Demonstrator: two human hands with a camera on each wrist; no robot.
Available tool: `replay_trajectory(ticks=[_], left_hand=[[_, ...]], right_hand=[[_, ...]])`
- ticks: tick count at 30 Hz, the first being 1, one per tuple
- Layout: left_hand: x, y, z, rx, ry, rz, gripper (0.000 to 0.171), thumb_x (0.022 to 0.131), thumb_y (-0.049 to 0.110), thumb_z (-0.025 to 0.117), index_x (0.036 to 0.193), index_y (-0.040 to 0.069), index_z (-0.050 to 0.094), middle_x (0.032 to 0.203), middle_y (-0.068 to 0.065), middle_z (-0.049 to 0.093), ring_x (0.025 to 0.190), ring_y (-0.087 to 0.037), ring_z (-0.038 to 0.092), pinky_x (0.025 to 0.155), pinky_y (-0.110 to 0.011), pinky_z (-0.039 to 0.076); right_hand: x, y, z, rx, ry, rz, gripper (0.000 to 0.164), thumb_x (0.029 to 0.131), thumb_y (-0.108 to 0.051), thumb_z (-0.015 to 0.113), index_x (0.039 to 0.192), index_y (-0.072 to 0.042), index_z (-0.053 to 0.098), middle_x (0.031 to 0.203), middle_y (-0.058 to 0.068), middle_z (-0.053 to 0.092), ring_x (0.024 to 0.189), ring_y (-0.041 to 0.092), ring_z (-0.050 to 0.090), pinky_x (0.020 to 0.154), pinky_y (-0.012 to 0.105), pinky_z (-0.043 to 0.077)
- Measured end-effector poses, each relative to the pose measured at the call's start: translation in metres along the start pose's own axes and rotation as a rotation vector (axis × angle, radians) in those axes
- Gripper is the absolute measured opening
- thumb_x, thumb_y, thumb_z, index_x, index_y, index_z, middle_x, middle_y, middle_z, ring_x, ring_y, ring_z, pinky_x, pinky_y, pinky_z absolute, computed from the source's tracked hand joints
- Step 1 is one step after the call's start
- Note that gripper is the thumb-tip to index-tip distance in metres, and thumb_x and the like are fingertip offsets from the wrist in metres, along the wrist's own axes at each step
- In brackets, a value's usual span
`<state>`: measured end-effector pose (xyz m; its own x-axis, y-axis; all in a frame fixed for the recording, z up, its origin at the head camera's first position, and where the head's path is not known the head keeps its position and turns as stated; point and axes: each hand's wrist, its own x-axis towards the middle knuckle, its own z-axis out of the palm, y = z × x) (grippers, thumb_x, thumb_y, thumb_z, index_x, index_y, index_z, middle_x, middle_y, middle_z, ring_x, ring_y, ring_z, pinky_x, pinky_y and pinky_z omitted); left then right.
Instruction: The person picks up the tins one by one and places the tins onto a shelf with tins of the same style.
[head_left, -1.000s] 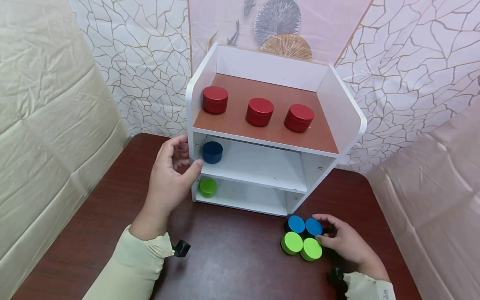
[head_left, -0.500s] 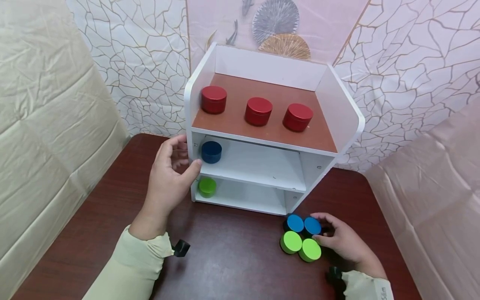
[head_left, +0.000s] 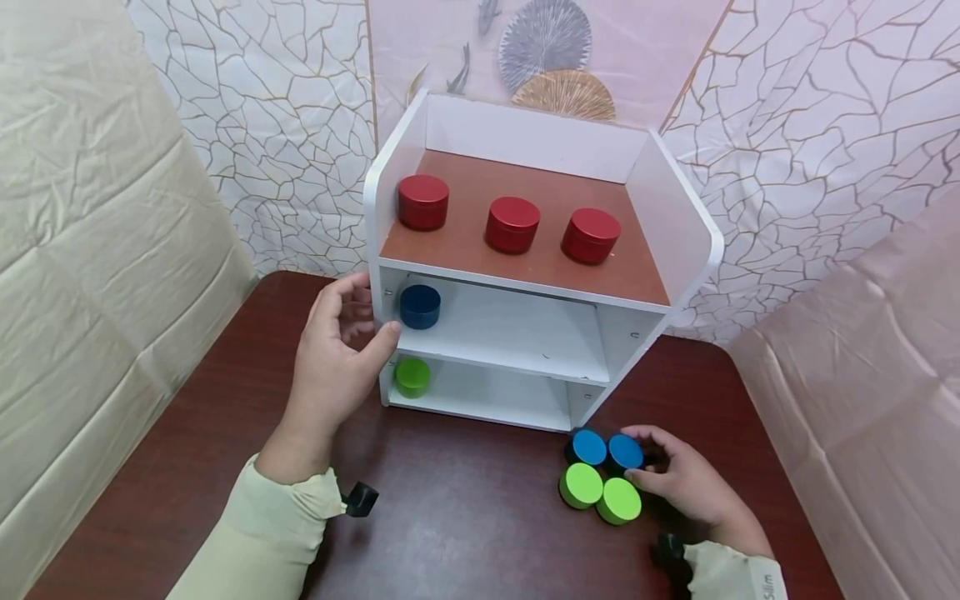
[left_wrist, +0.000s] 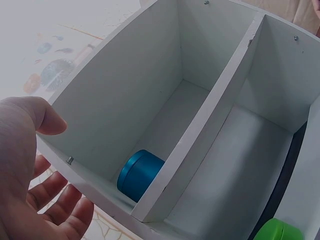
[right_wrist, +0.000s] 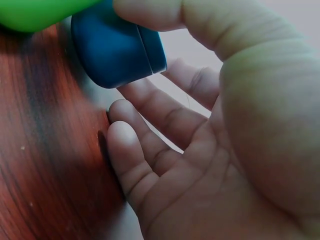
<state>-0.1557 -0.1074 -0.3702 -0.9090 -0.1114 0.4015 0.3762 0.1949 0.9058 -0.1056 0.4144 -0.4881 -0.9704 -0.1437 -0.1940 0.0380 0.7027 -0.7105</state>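
My left hand point(head_left: 330, 358) holds the left side panel of a small white shelf unit point(head_left: 517, 333), its thumb at the front edge and its fingers along the outside. Nearby, a blue round tin point(left_wrist: 141, 175) sits in the middle compartment and a green tin point(head_left: 412, 377) in the bottom one. On the table, right of front, my right hand point(head_left: 693, 479) pinches a blue tin point(head_left: 626, 452) between thumb and fingers. This tin stands close to another blue tin point(head_left: 588, 447) and two green tins, left point(head_left: 581, 485) and right point(head_left: 619, 501).
Three red tins, left point(head_left: 423, 202), middle point(head_left: 512, 225) and right point(head_left: 591, 236), stand on the unit's brown top. The dark wooden table point(head_left: 457, 508) spreads in front. Cream cloth point(head_left: 90, 208) hangs at the left, and a patterned sheet point(head_left: 300, 117) hangs behind the unit.
The head view has shifted slightly. Both hands keep their places, and the tins stand as before.
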Motion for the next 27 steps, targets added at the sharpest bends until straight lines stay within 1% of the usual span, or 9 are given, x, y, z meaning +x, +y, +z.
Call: replay_trajectory(ticks=[10,18,24,27], left_hand=[[0.0001,-0.0002,0.0002,-0.002,0.007,0.004,0.063,0.101,0.017,0.081,0.158,0.016,0.056,0.14,-0.006,0.059,0.123,-0.014,0.059,0.102,-0.018,0.055],[0.0,-0.0008,-0.0004,0.0,0.002,-0.006,0.063,0.101,0.018,0.081,0.159,0.017,0.056,0.14,-0.005,0.059,0.125,-0.016,0.059,0.102,-0.018,0.055],[0.0005,-0.0013,-0.0002,-0.002,0.001,-0.004,0.063,0.101,0.017,0.081,0.158,0.017,0.056,0.14,-0.005,0.059,0.125,-0.017,0.059,0.102,-0.019,0.055],[0.0008,-0.0012,0.0,-0.007,0.004,-0.004,0.063,0.1,0.016,0.081,0.158,0.017,0.056,0.14,-0.005,0.059,0.125,-0.016,0.059,0.102,-0.019,0.055]], right_hand=[[0.0004,0.0021,-0.0002,0.032,0.021,-0.005,0.06,0.098,-0.021,0.088,0.152,-0.014,0.062,0.14,0.013,0.071,0.107,0.021,0.066,0.086,0.026,0.057],[0.0004,0.0021,0.0002,0.042,0.036,-0.022,0.058,0.099,-0.02,0.087,0.151,-0.014,0.062,0.137,0.013,0.071,0.108,0.021,0.067,0.088,0.027,0.057],[-0.0003,0.0002,0.0002,0.062,0.054,-0.039,0.056,0.099,-0.016,0.087,0.149,-0.013,0.062,0.127,0.013,0.07,0.099,0.016,0.064,0.082,0.026,0.056],[-0.0008,-0.0012,-0.0002,0.075,0.067,-0.047,0.056,0.098,-0.014,0.087,0.149,-0.011,0.062,0.125,0.013,0.069,0.097,0.015,0.064,0.082,0.025,0.056]])
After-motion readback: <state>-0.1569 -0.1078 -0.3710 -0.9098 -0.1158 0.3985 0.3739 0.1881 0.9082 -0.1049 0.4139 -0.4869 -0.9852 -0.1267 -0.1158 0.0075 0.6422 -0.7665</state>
